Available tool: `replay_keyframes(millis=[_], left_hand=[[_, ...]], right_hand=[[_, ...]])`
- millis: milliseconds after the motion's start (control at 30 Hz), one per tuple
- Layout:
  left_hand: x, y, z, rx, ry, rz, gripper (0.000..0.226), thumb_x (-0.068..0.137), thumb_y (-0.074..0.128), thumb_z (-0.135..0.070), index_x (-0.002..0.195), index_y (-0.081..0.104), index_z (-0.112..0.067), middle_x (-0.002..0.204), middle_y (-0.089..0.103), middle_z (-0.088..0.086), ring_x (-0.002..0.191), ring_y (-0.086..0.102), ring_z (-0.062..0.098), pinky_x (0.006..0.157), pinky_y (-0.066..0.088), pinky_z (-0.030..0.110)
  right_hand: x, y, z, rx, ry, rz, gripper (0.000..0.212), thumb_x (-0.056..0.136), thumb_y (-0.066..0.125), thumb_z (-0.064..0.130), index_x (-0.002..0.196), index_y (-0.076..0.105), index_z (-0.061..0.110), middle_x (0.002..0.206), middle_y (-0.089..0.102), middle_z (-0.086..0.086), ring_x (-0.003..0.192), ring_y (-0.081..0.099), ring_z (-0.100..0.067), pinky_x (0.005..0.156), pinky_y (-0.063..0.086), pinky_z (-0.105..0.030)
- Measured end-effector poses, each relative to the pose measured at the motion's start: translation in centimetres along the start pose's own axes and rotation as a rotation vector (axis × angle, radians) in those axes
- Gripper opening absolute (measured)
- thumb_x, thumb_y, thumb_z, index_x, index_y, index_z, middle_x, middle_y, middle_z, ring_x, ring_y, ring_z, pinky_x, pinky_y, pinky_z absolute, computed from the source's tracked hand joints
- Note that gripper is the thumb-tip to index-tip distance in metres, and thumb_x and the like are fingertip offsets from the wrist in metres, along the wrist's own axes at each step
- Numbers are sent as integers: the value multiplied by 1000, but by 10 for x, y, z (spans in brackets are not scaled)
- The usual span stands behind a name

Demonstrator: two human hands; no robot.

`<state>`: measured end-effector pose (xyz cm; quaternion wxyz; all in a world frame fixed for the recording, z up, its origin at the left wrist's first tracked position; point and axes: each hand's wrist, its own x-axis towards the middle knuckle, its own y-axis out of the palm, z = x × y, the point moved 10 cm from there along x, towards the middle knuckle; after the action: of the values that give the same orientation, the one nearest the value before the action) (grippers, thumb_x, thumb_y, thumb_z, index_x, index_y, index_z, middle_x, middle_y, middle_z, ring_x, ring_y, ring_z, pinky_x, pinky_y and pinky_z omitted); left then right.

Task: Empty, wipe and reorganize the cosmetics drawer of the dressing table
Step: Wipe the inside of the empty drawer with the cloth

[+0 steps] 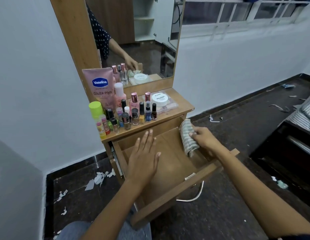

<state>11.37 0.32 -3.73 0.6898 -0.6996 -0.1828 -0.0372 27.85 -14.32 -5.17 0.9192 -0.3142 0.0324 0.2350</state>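
The wooden drawer (178, 189) of the dressing table stands pulled out, with nothing inside it. My left hand (143, 158) hovers flat over its left half, fingers spread, holding nothing. My right hand (205, 138) grips a striped green-and-white cloth (187, 135) pressed against the drawer's right inner wall. On the tabletop (184, 105) above stand the cosmetics: a pink Vaseline tube (100, 87), a pink bottle (120, 96), several nail polish bottles (135, 116), a yellow-green capped bottle (95, 110), and a white nail polish remover jar (159, 99) on a clear palette case (170, 104).
A mirror (138, 40) rises behind the tabletop and reflects my arm. Torn white paper scraps (98, 179) litter the dark floor to the left. A metal stool leg (195, 196) curves under the drawer. A dark bed frame (289, 144) stands at right. My knee (78, 229) shows below.
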Motion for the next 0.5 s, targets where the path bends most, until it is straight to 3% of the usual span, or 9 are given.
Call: replay_keyframes(millis=[133, 200, 300, 400, 500], left_hand=[[31, -13, -24, 59, 73, -13, 58, 98, 20, -40, 143, 36, -6, 154, 25, 14, 144, 19, 25, 115, 12, 40], [45, -12, -32, 108, 103, 13, 64, 98, 8, -42, 148, 24, -6, 157, 11, 13, 146, 6, 25, 117, 4, 41], [61, -7, -38, 143, 116, 38, 71, 92, -10, -44, 151, 5, -8, 157, -9, 11, 145, -13, 23, 117, -11, 40], [69, 0, -41, 179, 108, 85, 64, 96, -4, -44, 149, -5, -8, 155, -18, 10, 142, -21, 21, 113, -17, 38], [70, 8, -36, 186, 77, 152, 62, 102, 9, -45, 149, -8, -7, 155, -19, 11, 142, -22, 20, 113, -17, 38]], right_hand=[[-4, -44, 36, 115, -66, -77, 19, 95, 50, 7, 91, 68, 11, 96, 71, -13, 91, 66, -30, 88, 52, -42], [-5, -72, 62, -17, -128, -191, 19, 95, 50, 10, 95, 68, 6, 94, 70, -12, 89, 65, -29, 85, 51, -39], [0, -94, 110, -274, -235, -392, 19, 95, 46, 11, 92, 64, 4, 85, 63, -10, 78, 57, -27, 67, 40, -31], [23, -77, 146, -511, -291, -502, 19, 95, 42, 10, 102, 60, 5, 97, 65, -16, 86, 60, -33, 70, 44, -35], [51, -33, 159, -649, -295, -438, 28, 99, 36, 13, 112, 58, 3, 111, 64, -18, 102, 61, -36, 81, 45, -37]])
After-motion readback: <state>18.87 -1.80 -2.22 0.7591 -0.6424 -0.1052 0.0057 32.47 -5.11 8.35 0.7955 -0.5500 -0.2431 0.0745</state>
